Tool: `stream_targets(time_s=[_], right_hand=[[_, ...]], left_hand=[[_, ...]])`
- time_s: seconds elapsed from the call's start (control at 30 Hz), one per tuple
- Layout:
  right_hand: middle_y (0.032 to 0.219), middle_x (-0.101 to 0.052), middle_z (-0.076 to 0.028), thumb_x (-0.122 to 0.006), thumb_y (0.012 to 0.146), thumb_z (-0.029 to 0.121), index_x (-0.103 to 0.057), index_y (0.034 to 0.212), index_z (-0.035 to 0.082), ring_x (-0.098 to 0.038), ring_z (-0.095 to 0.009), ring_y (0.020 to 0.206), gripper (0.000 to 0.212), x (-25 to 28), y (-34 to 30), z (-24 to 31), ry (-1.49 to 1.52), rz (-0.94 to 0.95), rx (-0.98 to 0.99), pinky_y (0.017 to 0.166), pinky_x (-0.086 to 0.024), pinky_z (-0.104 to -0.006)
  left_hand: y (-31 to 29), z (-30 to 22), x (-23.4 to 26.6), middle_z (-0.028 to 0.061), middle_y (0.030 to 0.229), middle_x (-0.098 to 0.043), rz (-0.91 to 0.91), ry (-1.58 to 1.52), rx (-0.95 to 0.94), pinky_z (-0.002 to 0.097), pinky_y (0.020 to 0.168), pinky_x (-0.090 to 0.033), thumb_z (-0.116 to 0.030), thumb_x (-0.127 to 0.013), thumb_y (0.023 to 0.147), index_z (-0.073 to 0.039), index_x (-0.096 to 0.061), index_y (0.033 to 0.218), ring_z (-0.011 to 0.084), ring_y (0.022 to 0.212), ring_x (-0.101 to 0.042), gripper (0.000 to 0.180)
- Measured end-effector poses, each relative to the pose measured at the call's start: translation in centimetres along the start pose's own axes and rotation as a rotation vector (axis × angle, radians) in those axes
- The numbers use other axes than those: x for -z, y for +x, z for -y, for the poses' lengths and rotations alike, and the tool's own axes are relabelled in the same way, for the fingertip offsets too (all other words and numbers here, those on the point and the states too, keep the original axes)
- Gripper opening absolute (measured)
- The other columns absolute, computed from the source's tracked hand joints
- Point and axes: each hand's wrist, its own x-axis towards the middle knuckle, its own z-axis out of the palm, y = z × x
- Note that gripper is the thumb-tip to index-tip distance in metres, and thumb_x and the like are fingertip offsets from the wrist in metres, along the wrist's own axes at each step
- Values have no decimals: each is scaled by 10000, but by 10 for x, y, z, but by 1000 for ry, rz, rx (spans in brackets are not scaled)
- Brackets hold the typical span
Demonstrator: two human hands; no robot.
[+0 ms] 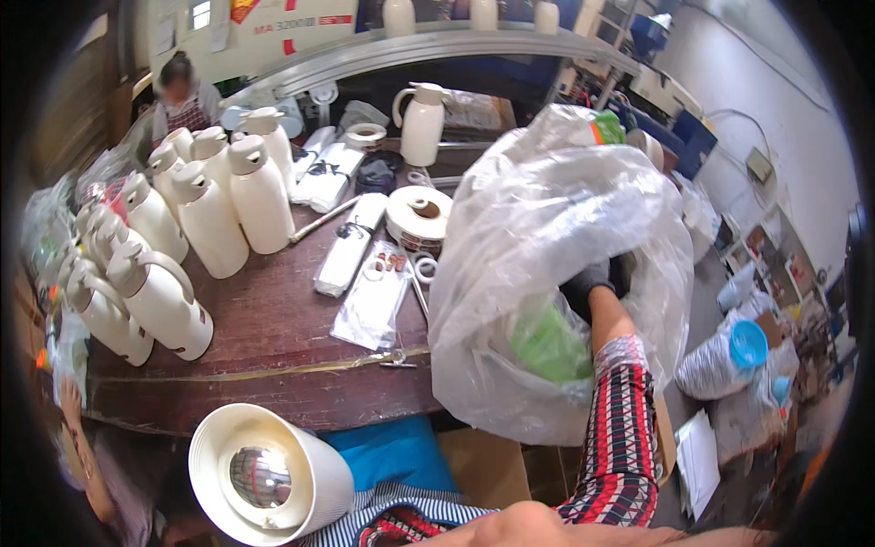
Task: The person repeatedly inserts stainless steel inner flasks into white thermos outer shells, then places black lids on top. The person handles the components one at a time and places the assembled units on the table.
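My right arm, in a red, black and white patterned sleeve, reaches into a large clear plastic bag (565,201). My right hand (588,281) wears a dark glove; its fingers are hidden among the plastic and a dark shape inside. Beside it in the bag lies something green (550,342). A white jug body (324,469) rests tilted at my lap, its open end showing a shiny silver dome within. Part of a patterned sleeve shows beside that jug, but my left hand is out of sight.
Several white jugs (211,223) stand at the table's left, and another jug (422,128) stands at the back. A label roll (417,217) and packs of plastic sleeves (372,305) lie mid-table. One person sits far left; another person's arm (87,465) is at lower left.
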Motion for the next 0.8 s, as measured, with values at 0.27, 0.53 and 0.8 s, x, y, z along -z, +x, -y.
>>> stream_targets(time_s=[0.27, 0.53, 0.8], right_hand=[[1173, -673, -214, -660, 828, 94, -663, 1085, 32, -653, -416, 1013, 265, 292, -146, 70, 321, -364, 260, 830, -531, -496], [1088, -709, -31, -763, 797, 238, -737, 1037, 207, -660, -190, 812, 243, 234, -313, 270, 482, -500, 1142, 673, -561, -347], [1399, -559, -173, -791, 779, 337, -654, 1224, 160, -639, -350, 1081, 499, 252, -310, 359, 780, -137, 1215, 888, -569, -467]], left_hand=[[-61, 16, 28, 160, 1217, -691, -210, -54, -67, 405, 1020, -553, -306, -623, 1025, 4, -605, 1315, 259, 1114, -673, 425], [-83, 7, 49, 164, 1222, -689, -111, -166, -164, 410, 1029, -552, -302, -614, 1026, 10, -597, 1325, 263, 1118, -672, 432], [-11, 9, 62, 168, 1228, -687, 372, -620, 117, 415, 1038, -550, -297, -606, 1027, 15, -589, 1335, 267, 1121, -672, 439]])
